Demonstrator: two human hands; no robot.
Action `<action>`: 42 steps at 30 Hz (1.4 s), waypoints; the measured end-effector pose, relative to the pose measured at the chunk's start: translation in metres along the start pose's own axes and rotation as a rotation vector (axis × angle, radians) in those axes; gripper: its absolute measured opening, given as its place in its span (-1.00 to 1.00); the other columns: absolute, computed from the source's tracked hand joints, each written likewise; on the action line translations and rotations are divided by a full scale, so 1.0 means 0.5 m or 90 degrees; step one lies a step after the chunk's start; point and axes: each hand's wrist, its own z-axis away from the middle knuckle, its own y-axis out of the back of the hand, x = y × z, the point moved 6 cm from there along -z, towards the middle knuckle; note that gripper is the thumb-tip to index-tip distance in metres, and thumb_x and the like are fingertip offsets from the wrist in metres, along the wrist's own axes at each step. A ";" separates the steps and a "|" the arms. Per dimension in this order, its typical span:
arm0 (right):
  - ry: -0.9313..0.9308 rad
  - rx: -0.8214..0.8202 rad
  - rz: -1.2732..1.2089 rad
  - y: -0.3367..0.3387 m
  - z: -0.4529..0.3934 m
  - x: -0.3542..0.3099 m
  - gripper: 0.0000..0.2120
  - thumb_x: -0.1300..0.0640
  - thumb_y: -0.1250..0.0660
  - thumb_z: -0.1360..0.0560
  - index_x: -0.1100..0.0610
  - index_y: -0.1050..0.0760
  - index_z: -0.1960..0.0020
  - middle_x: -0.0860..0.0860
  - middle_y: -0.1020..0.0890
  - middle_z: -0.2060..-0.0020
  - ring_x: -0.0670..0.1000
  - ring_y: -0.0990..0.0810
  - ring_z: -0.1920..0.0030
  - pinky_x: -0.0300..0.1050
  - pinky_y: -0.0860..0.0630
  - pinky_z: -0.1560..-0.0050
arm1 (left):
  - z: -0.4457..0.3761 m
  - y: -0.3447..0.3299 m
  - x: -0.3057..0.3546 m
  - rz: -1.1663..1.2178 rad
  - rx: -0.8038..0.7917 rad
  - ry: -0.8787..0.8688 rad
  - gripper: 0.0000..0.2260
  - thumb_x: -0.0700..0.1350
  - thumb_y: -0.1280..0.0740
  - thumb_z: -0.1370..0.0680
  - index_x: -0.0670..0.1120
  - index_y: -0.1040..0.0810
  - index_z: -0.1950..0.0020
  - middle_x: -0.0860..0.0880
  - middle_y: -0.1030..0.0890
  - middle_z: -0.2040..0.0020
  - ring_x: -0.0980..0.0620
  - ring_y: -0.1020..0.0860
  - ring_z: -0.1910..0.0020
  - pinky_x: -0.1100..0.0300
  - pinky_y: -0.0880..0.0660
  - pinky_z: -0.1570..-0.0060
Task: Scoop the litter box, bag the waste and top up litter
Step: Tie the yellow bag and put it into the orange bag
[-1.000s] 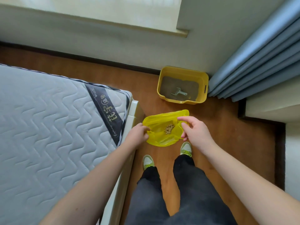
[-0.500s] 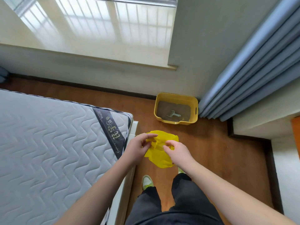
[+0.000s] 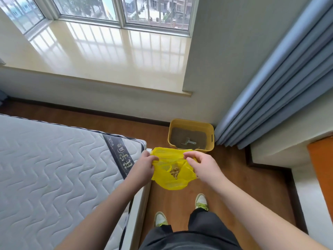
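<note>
The yellow plastic bag is held up in the air between both hands, its mouth uppermost and its belly hanging below the grip. One side of the rim is pinched in the curled fingers of the left hand, the other in those of the right hand, so the opening runs left to right. The scooped clumps lie low in the bag, directly under and between the hands. For tying, the two sides would likely be brought together. The yellow litter box, with the grey scoop lying in it, stands just beyond the grip, nearer the right hand.
</note>
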 end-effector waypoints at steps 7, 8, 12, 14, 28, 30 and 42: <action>-0.091 -0.019 -0.382 0.033 0.036 -0.071 -0.76 0.30 -0.18 -0.59 0.12 -0.60 -0.07 0.03 -0.66 -0.02 -0.11 -0.38 0.46 -0.27 -0.34 0.46 | -0.013 0.022 -0.002 -0.087 0.043 -0.035 -0.76 -0.09 -0.29 -0.54 -0.23 -0.53 -0.11 -0.14 -0.38 -0.10 -0.14 -0.52 0.03 0.00 -0.46 -0.10; -0.101 -0.028 -0.426 0.034 0.039 -0.080 -0.76 0.32 -0.18 -0.59 0.15 -0.60 -0.08 0.03 -0.66 -0.02 -0.11 -0.39 0.45 -0.28 -0.35 0.46 | -0.017 0.023 0.000 -0.082 0.048 -0.039 -0.72 -0.06 -0.32 -0.54 -0.23 -0.53 -0.13 -0.14 -0.38 -0.11 -0.12 -0.51 -0.01 0.04 -0.45 -0.14; -0.109 -0.052 -0.543 0.031 0.049 -0.116 -0.74 0.36 -0.15 -0.59 0.23 -0.57 -0.13 0.03 -0.67 0.02 -0.11 -0.43 0.41 -0.29 -0.41 0.43 | -0.032 0.023 0.022 -0.087 0.086 -0.058 -0.58 0.09 -0.42 -0.48 -0.18 -0.53 -0.18 -0.13 -0.36 -0.15 -0.09 -0.49 -0.08 0.09 -0.43 -0.20; -0.101 -0.055 -0.558 0.024 0.051 -0.133 -0.74 0.37 -0.16 -0.58 0.24 -0.56 -0.15 0.05 -0.66 0.01 -0.10 -0.44 0.38 -0.28 -0.43 0.41 | -0.038 0.016 0.034 -0.109 0.100 -0.055 -0.57 0.18 -0.41 -0.45 -0.12 -0.55 -0.12 -0.12 -0.33 -0.20 -0.10 -0.47 -0.11 0.07 -0.45 -0.18; -0.089 -0.051 -0.610 0.014 0.073 -0.137 -0.74 0.39 -0.17 -0.57 0.25 -0.57 -0.16 0.10 -0.65 -0.06 -0.09 -0.50 0.35 -0.26 -0.51 0.38 | -0.043 -0.031 -0.016 -0.231 0.067 0.045 -0.83 -0.31 -0.17 -0.55 -0.25 -0.52 -0.06 -0.18 -0.35 -0.31 -0.18 -0.44 -0.11 -0.02 -0.49 -0.05; -0.089 -0.047 -0.609 0.014 0.076 -0.131 -0.74 0.39 -0.16 -0.57 0.25 -0.56 -0.15 0.09 -0.65 -0.05 -0.09 -0.50 0.35 -0.27 -0.50 0.38 | -0.042 -0.008 -0.013 -0.224 0.114 0.029 -0.89 -0.20 -0.24 -0.55 -0.16 -0.56 0.04 -0.15 -0.38 -0.28 -0.19 -0.45 -0.09 -0.04 -0.50 0.04; -0.015 0.038 -0.231 0.058 0.060 -0.067 -0.61 0.42 -0.09 -0.59 0.18 -0.35 -0.36 0.14 -0.55 -0.14 0.03 -0.66 0.15 -0.17 -0.61 0.12 | -0.019 0.168 0.099 0.223 0.104 -0.082 -0.62 0.15 -0.27 -0.48 -0.19 -0.56 0.15 -0.12 -0.58 0.26 0.05 -0.47 0.30 0.14 -0.37 0.22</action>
